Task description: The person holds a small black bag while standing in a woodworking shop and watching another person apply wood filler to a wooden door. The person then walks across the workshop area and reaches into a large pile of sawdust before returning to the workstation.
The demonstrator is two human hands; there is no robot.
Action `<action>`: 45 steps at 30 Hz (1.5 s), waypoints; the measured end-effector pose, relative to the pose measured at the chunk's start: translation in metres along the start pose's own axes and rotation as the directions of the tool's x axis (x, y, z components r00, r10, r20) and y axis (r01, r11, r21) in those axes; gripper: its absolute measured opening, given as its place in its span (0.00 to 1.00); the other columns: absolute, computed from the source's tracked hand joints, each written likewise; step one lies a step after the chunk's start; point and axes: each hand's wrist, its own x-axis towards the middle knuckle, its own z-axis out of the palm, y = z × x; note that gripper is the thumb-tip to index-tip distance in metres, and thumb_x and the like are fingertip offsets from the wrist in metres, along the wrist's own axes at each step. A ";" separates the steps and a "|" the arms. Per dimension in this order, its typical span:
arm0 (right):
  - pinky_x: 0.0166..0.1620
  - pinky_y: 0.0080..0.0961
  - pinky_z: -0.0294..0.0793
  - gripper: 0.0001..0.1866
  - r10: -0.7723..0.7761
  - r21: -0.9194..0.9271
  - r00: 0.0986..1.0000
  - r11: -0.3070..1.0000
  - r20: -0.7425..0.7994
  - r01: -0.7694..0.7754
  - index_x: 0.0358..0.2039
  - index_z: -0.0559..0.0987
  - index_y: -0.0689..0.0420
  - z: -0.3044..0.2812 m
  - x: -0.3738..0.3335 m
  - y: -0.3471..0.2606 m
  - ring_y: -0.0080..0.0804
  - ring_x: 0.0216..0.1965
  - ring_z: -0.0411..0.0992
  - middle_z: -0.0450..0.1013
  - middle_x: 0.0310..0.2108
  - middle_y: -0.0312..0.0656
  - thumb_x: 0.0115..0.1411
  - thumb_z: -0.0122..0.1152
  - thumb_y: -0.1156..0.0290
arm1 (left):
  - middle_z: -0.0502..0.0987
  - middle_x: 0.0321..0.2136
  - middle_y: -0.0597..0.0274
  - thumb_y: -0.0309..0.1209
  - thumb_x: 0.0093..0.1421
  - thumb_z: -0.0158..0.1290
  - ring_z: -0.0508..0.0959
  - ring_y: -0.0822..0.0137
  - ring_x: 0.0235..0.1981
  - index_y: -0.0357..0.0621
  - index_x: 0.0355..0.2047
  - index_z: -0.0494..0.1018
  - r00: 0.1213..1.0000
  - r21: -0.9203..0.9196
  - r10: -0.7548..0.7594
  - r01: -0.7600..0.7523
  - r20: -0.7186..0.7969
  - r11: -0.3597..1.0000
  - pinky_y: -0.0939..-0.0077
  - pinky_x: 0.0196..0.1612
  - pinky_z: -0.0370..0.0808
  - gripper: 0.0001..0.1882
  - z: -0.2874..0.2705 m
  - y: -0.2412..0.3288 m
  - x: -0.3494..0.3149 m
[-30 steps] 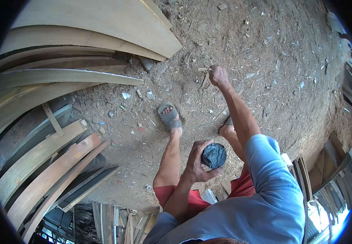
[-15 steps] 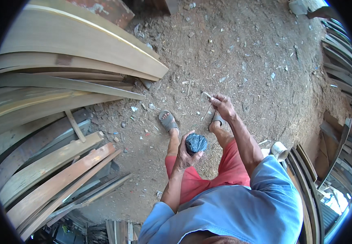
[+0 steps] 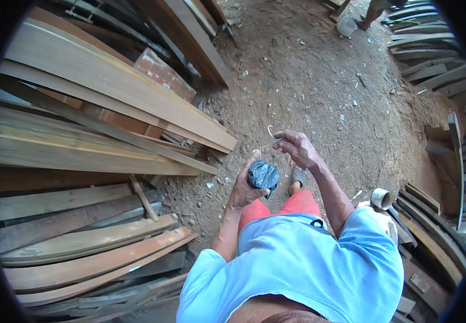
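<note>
My left hand [image 3: 240, 191] is wrapped round a small rounded thing covered in crinkled black plastic [image 3: 263, 176]. The plastic hides what is inside. To its upper right, my right hand [image 3: 298, 149] pinches a thin, pale, curved strip [image 3: 270, 131] between thumb and fingers, its free end hooked upward. Whether the strip is string or a rubber band I cannot tell. The two hands are apart, in front of my body and above the ground.
Stacked planks [image 3: 109, 97] fill the left side, some ends jutting toward me. More boards [image 3: 432, 231] lean at the right, beside a white cup-like container [image 3: 381, 198]. Littered dirt ground [image 3: 319, 70] stretches ahead. A white bucket [image 3: 346, 26] stands near another person's leg [image 3: 372, 15].
My view has shifted, showing more of the ground and planks ahead. My right hand with the strip has come slightly closer to my left hand. Both grips are kept.
</note>
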 end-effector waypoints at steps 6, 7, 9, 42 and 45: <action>0.41 0.34 0.77 0.09 -0.245 -0.350 0.967 0.901 0.076 0.256 0.41 0.77 0.64 -0.001 -0.051 -0.093 0.38 0.37 0.80 0.81 0.35 0.48 0.63 0.58 0.73 | 0.70 0.57 0.54 0.44 0.42 0.77 0.73 0.66 0.56 0.33 0.72 0.44 0.958 0.032 -0.032 0.024 0.285 0.999 0.70 0.62 0.68 0.68 0.009 0.080 0.022; 0.41 0.36 0.77 0.09 -0.279 -0.424 0.958 0.861 0.070 0.282 0.40 0.77 0.63 0.000 -0.056 -0.101 0.41 0.37 0.80 0.80 0.34 0.48 0.63 0.58 0.73 | 0.70 0.57 0.55 0.44 0.43 0.76 0.73 0.66 0.56 0.33 0.72 0.46 0.942 0.009 -0.076 0.077 0.328 0.997 0.71 0.62 0.68 0.66 0.014 0.083 0.024; 0.41 0.39 0.76 0.08 -0.337 -0.446 0.941 0.840 0.019 0.310 0.38 0.79 0.62 -0.004 -0.065 -0.105 0.48 0.36 0.79 0.79 0.32 0.48 0.61 0.58 0.71 | 0.72 0.55 0.56 0.45 0.45 0.75 0.75 0.67 0.53 0.34 0.67 0.57 0.918 0.036 -0.139 0.136 0.371 0.990 0.71 0.60 0.70 0.56 0.020 0.082 0.028; 0.38 0.38 0.74 0.10 -0.108 -0.237 0.475 0.946 -0.873 -0.220 0.33 0.78 0.60 -0.441 -0.238 0.047 0.40 0.32 0.76 0.77 0.29 0.45 0.65 0.56 0.66 | 0.76 0.44 0.56 0.62 0.39 0.72 0.79 0.58 0.46 0.40 0.55 0.65 0.738 -0.071 -0.127 0.230 0.663 0.970 0.66 0.47 0.78 0.52 0.319 -0.037 0.351; 0.42 0.34 0.76 0.09 -0.239 -0.251 0.487 0.967 -0.840 0.042 0.39 0.80 0.59 -0.452 -0.205 0.049 0.36 0.36 0.77 0.79 0.34 0.45 0.65 0.55 0.69 | 0.76 0.45 0.55 0.61 0.42 0.71 0.79 0.59 0.46 0.40 0.55 0.65 0.582 -0.014 -0.225 0.376 0.781 0.927 0.65 0.48 0.78 0.50 0.382 -0.022 0.375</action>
